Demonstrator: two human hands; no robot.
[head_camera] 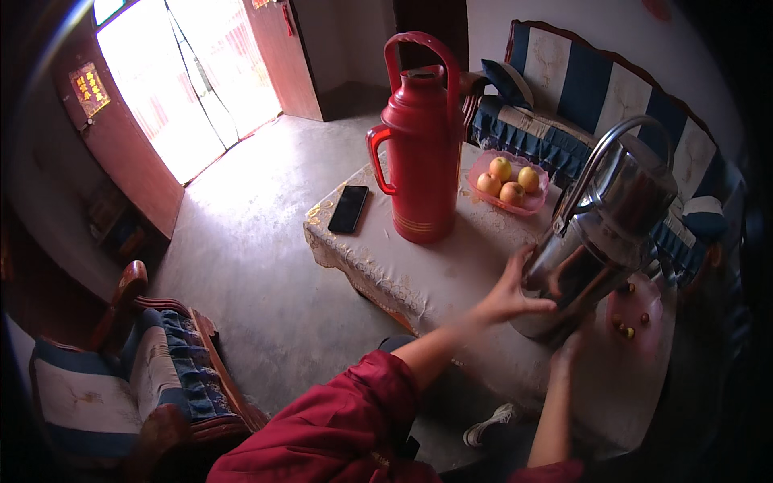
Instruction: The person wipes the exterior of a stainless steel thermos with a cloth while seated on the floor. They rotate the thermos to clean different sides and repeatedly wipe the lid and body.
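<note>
A shiny metal vacuum flask [604, 241] with an arched handle and a metal cap tilts over the right part of the cloth-covered table [465, 271]. My left hand [513, 296] is at its near left side, thumb and fingers spread; whether the palm touches it I cannot tell. My right hand [567, 353] is at the flask's base, its fingers blurred and partly hidden in shadow. A red thermos flask [424, 163], with a side grip and a top handle, stands upright farther left. Its top opening shows no tall cap.
A black smartphone [348, 209] lies near the table's left edge. Behind the red thermos is a pink dish [525, 207] of several apples; another pink dish [649, 314] with small fruits lies right of the metal flask. Striped sofas stand behind [610, 90] and at lower left [90, 392].
</note>
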